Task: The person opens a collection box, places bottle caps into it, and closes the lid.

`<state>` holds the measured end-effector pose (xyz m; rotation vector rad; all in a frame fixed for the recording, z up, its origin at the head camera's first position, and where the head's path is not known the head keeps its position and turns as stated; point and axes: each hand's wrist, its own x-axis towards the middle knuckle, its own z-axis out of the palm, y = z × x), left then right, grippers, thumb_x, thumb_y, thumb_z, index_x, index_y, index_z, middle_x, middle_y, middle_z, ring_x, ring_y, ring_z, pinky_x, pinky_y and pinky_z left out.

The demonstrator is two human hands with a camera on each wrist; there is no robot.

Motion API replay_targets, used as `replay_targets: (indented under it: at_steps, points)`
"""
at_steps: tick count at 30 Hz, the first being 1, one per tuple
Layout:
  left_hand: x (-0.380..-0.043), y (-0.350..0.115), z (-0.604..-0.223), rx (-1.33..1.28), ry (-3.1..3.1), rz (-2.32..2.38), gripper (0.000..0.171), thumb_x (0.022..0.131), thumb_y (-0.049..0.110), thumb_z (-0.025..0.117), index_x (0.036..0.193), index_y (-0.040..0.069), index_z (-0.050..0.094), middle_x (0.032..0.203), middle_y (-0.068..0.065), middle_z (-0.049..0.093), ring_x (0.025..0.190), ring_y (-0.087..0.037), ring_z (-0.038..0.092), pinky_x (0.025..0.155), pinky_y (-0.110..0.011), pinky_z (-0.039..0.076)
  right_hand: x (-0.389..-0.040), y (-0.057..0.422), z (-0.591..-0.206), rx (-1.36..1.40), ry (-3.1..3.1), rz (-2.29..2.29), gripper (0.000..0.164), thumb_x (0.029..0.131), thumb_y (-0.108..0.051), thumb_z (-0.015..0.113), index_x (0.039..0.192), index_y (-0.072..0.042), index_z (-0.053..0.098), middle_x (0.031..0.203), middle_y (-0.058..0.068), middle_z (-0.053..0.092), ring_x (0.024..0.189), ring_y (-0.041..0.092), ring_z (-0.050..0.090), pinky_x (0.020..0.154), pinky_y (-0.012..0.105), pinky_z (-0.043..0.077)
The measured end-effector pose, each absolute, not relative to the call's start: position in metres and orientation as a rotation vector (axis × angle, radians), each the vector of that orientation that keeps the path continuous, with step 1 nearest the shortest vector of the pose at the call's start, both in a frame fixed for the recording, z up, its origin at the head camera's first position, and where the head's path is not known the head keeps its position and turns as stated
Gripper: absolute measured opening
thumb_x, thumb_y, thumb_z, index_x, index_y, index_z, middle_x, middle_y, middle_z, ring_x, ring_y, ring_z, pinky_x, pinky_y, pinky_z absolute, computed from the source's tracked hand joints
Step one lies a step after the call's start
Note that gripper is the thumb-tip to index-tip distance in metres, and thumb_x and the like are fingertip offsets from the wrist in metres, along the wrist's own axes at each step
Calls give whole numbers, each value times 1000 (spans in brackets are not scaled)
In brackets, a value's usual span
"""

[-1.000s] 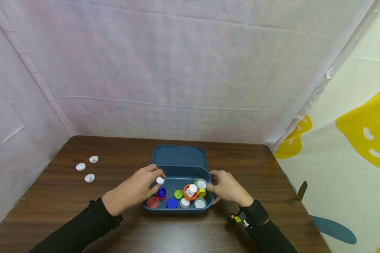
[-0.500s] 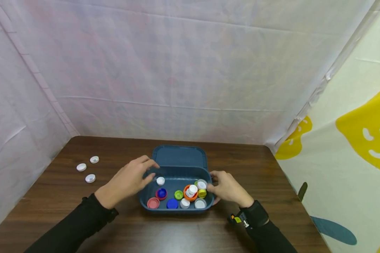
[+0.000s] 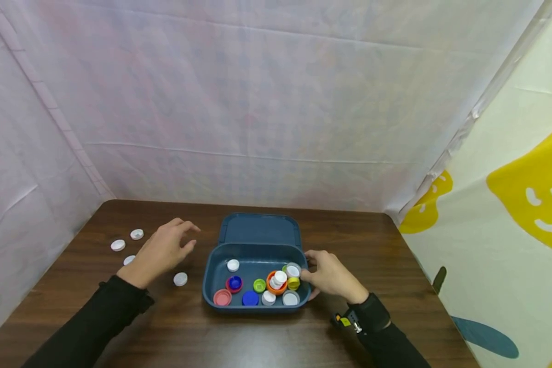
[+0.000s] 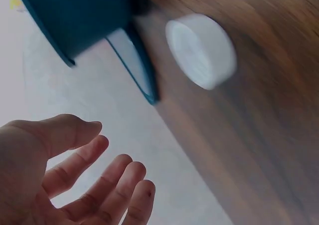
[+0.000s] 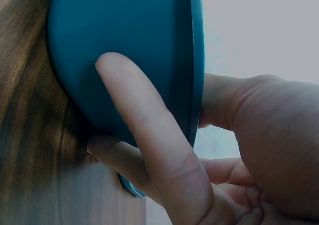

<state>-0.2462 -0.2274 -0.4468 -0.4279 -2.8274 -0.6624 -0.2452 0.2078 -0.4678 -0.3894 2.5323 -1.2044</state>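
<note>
Slate-blue rectangular plastic box (image 3: 252, 272): uniform colour. Round plastic caps: white cap (image 3: 180, 279), deep-blue cap (image 3: 250, 298), lime-green cap (image 3: 259, 285), yellow cap (image 3: 293, 283), coral-pink cap (image 3: 222, 297), orange cap (image 3: 276, 292). Dark-brown wooden table (image 3: 276, 337): streaked grain. Black cloth sleeves (image 3: 83, 327). Off-white fabric sheet (image 3: 487, 271): yellow shapes with white curved marks, blue-grey leaf shape (image 3: 486, 337)

Can pass along the front strip of table (image 3: 239, 340) before the blue box (image 3: 253, 266), hemmed on either side by a black sleeve (image 3: 85, 327). Can dip into the box from above at its middle back, between a lone white cap (image 3: 233, 265) and the stacked caps (image 3: 279, 277). Meets the right hand (image 3: 329, 274) gripping the box's right end, the folded-back lid (image 3: 259, 230) behind, and, leftward, the left hand (image 3: 162, 250) near loose white caps (image 3: 180, 279).
</note>
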Motion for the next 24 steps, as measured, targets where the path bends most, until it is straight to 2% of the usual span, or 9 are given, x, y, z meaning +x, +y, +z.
replay_targets:
  at_steps: [6,8,10,13,16,18,21,24]
  points:
    - [-255,-254,-456,-361,-2872,-640,35,104,6,83,137,-1,77,128,-32,71,89,-29,66,73,-43,54,-245,208,-468,-409,2535,-1206,55,105,-8,78,155,9,64,142,34,76,69,23,84,60,43,71]
    - [-257,-263,-458,-328,-2890,-626,36,104,6,83,139,-2,76,130,-35,70,88,-30,63,73,-44,52,-244,208,-468,-411,2536,-1205,55,104,-8,78,155,10,64,142,34,76,68,23,84,60,43,71]
    - [-259,-272,-461,-294,-2907,-615,38,105,7,82,141,-4,74,134,-39,67,92,-37,66,75,-47,54,-244,208,-468,-411,2537,-1204,55,104,-8,78,154,9,64,143,34,76,68,23,84,60,43,71]
    - [-262,-285,-465,-231,-2931,-590,42,106,8,81,144,-5,72,141,-45,62,109,-55,68,81,-60,59,-244,208,-467,-416,2536,-1211,54,104,-8,78,154,9,64,143,34,76,68,23,84,60,43,71]
    - [-266,-298,-470,-158,-2954,-579,46,107,11,79,149,-6,68,151,-50,53,130,-71,58,93,-78,56,-244,208,-466,-424,2533,-1216,54,104,-8,77,153,10,64,142,35,76,69,23,84,61,44,71]
    - [-267,-306,-474,-109,-2972,-578,49,108,12,78,152,-6,66,154,-52,49,136,-75,51,97,-84,53,-244,208,-466,-424,2525,-1221,53,104,-8,77,153,10,64,142,35,76,69,23,84,61,44,72]
    - [-269,-316,-478,-63,-2999,-570,52,107,12,76,154,-7,63,155,-53,47,136,-77,48,96,-85,51,-244,209,-467,-424,2514,-1224,53,105,-8,77,153,10,65,142,34,76,69,23,84,61,44,72]
    - [-269,-322,-479,-65,-3012,-534,54,106,9,76,154,-10,62,150,-55,50,131,-77,52,93,-81,55,-245,209,-467,-426,2508,-1227,52,105,-8,77,152,10,65,141,34,77,68,24,84,61,44,72]
